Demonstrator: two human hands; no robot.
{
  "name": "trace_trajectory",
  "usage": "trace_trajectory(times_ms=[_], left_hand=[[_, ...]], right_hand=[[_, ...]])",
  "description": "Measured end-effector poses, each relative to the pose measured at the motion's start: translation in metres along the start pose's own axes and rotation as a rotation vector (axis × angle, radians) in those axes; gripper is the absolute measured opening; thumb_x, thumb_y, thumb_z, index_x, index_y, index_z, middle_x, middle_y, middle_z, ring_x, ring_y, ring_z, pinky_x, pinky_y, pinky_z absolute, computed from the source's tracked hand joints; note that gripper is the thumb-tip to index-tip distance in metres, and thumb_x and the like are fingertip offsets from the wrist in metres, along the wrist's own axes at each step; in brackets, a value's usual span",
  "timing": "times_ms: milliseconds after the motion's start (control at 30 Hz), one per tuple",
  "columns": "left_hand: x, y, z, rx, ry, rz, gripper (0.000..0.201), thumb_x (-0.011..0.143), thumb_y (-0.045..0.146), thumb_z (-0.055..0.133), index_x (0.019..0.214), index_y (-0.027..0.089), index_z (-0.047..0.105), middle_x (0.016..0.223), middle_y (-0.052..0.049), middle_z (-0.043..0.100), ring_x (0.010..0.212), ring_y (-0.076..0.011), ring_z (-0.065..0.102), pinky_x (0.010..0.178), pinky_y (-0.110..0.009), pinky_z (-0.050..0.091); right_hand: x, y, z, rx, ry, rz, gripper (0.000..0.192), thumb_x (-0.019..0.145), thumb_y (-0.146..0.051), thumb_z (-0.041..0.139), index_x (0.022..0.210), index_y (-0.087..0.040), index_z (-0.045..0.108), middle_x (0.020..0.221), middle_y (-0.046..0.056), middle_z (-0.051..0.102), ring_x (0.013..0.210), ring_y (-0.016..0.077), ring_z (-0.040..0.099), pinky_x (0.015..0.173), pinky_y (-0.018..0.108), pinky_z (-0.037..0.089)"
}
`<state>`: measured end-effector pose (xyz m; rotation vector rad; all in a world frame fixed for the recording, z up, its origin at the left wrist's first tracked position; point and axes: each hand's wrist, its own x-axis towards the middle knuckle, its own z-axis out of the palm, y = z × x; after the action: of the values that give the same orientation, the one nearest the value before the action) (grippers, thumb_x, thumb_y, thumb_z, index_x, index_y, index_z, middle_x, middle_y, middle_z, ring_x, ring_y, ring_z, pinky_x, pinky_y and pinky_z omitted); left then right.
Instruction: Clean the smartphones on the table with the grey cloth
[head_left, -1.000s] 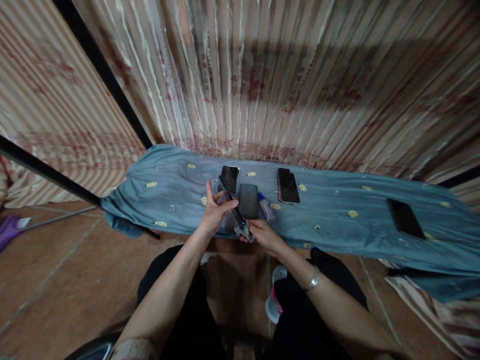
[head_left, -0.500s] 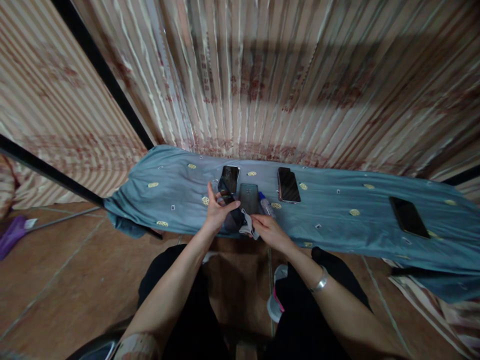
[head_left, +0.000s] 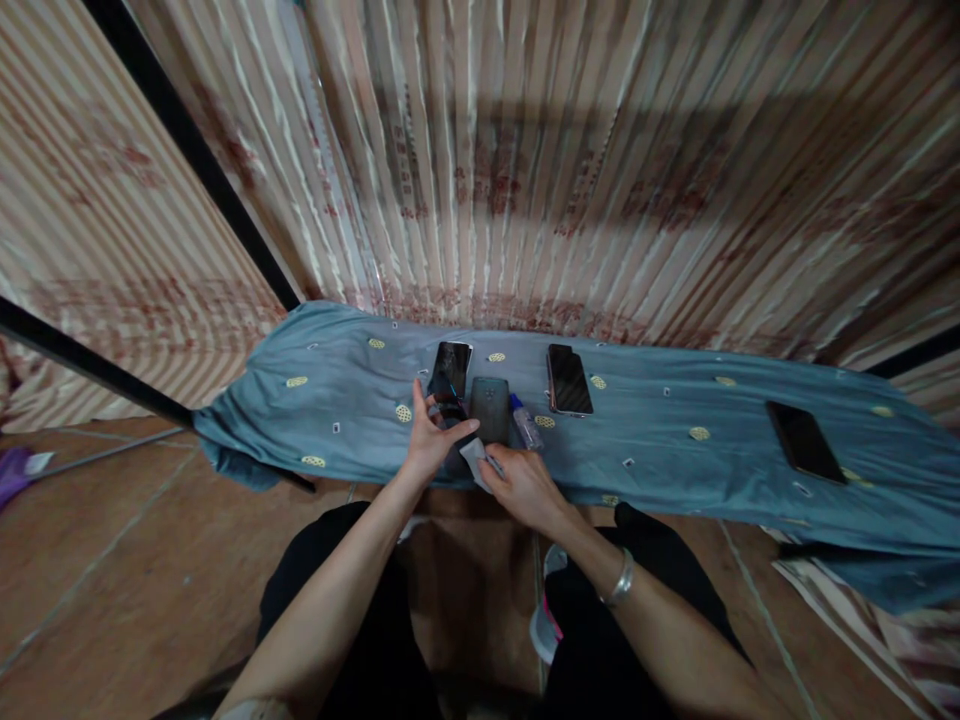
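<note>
Near the front edge of the cloth-covered bench [head_left: 675, 440], seen from the head camera, a dark phone [head_left: 448, 412] is being held by the left hand [head_left: 427, 440], with thumb and fingers clamped on its sides. The phone is being kept tilted just above the cloth, close to the bench's front edge and left of its middle. A small pale cloth [head_left: 474, 460] is being pinched by the right hand [head_left: 521, 485], fingers closed together on it, and is being pressed against the lower end of the held phone. A bracelet [head_left: 621, 578] is being worn on the right wrist.

Just behind the hands, a second phone [head_left: 450, 368] is lying flat near the bench's back edge, and a dark case [head_left: 491, 408] is lying beside it to the right. A small bottle [head_left: 526, 422] with a blue cap is lying just right of the case. Another phone [head_left: 568, 379] is lying further right, near the back edge, and one more phone [head_left: 804, 441] is lying well apart toward the right end of the bench. Striped fabric [head_left: 525, 150] is hanging behind the bench.
</note>
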<state>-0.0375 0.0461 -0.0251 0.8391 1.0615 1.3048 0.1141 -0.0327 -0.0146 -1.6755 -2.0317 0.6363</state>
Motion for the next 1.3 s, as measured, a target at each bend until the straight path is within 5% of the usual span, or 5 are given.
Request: trace_trajectory(times_ms=[233, 467, 700, 1033, 1300], left_hand=[[0.006, 0.015, -0.011, -0.2, 0.031, -0.14, 0.094, 0.069, 0.025, 0.09, 0.153, 0.032, 0.047, 0.12, -0.003, 0.073, 0.096, -0.0157, 0.07, 0.078, -0.024, 0.051], [0.009, 0.024, -0.006, -0.422, 0.063, -0.301, 0.007, 0.087, 0.021, 0.075, 0.092, 0.016, 0.073, 0.082, -0.002, 0.078, 0.077, -0.0137, 0.073, 0.084, -0.025, 0.057], [-0.003, 0.031, 0.006, -0.439, 0.005, -0.459, 0.024, 0.102, 0.021, 0.056, 0.09, 0.016, 0.075, 0.067, 0.0, 0.076, 0.061, -0.0146, 0.072, 0.073, -0.026, 0.061], [0.0, 0.022, -0.001, -0.404, 0.014, -0.423, 0.014, 0.096, 0.022, 0.065, 0.09, 0.014, 0.075, 0.084, -0.006, 0.081, 0.091, -0.023, 0.079, 0.091, -0.036, 0.063], [-0.004, 0.005, -0.003, -0.302, -0.074, -0.319, 0.013, 0.082, 0.026, 0.083, 0.089, 0.017, 0.077, 0.084, -0.004, 0.08, 0.096, -0.0226, 0.077, 0.089, -0.029, 0.061]], right_hand=[[0.006, 0.012, -0.005, 0.34, 0.102, 0.043, 0.032, 0.093, -0.045, 0.055, 0.072, -0.023, 0.064, 0.064, 0.0, 0.061, 0.064, 0.0173, 0.057, 0.064, 0.029, 0.037], [0.014, 0.011, -0.009, 0.937, 0.061, 0.218, 0.049, 0.072, -0.071, 0.074, 0.07, -0.022, 0.072, 0.062, 0.0, 0.065, 0.055, 0.0144, 0.049, 0.054, 0.027, 0.036], [0.016, 0.006, -0.007, 1.007, 0.058, 0.227, 0.05, 0.067, -0.072, 0.08, 0.067, -0.022, 0.072, 0.06, 0.0, 0.065, 0.053, 0.0131, 0.047, 0.052, 0.026, 0.034], [0.016, 0.016, -0.015, 0.705, 0.042, 0.024, 0.055, 0.083, -0.069, 0.065, 0.056, -0.022, 0.058, 0.052, -0.004, 0.047, 0.053, 0.0111, 0.04, 0.053, 0.025, 0.033], [0.031, 0.048, -0.028, 0.392, 0.575, -0.092, 0.034, 0.096, -0.044, 0.055, 0.1, -0.02, 0.079, 0.099, 0.008, 0.08, 0.094, 0.0255, 0.073, 0.087, 0.038, 0.058]])
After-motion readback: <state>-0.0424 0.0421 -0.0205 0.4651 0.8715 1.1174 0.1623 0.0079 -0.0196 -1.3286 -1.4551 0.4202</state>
